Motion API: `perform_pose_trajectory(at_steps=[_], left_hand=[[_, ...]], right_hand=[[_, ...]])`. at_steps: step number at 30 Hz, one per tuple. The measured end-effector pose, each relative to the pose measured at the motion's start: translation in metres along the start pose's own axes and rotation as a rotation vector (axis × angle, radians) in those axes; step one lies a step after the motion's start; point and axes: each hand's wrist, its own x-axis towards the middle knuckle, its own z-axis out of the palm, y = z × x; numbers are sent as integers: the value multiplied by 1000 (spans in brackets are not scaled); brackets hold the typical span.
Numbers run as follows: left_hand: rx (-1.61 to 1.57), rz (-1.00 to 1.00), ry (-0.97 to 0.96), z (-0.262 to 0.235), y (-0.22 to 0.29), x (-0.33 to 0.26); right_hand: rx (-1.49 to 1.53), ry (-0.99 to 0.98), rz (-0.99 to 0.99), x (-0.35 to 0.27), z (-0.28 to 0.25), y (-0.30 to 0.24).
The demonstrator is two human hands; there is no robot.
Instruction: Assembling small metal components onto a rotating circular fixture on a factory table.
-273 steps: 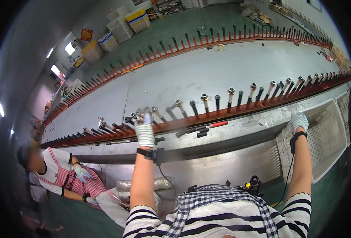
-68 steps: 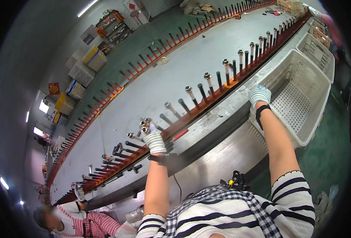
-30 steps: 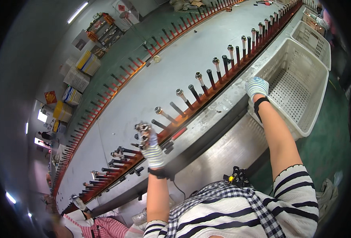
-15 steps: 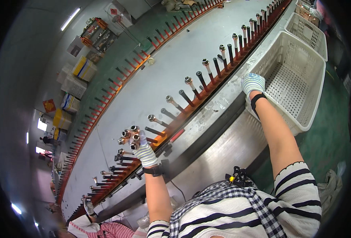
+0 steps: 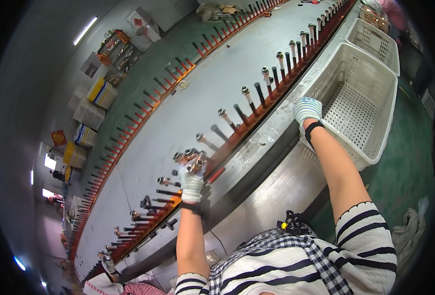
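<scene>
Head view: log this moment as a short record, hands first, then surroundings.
left hand: gloved, holding a cluster of metal fittings, slightly blurred
right hand: gloved, at the left rim of the white crate; whether it grips is unclear
near row: dark rods along the table's near edge, some topped with metal fittings
far row: red-and-black rods along the far edge
surface: grey table between the rows
beyond crate: second white crate
lower left: co-worker's gloved hand by the near row
</scene>
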Motion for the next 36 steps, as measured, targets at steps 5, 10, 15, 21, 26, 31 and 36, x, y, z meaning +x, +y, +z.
perform_pose_trajectory(at_steps=[5,10,15,21,26,31,36], left_hand=[[651,586,112,-12,76,13],[362,478,129,21,64,7],[-97,-14,38,68,48,6],[-74,-29,-15,42,7,16],[390,425,306,2,54,21],[146,452,-155,21,119,22],[627,432,-471,46,62,19]], right_hand=[[-31,-22,14,3,-7,10],[14,27,7,4,-2,5],[17,11,19,-2,-4,4],[1,7,-27,-1,-5,5],[-5,12,-14,0,-9,6],[10,25,20,3,-2,10],[-19,34,-15,-4,-4,-2]])
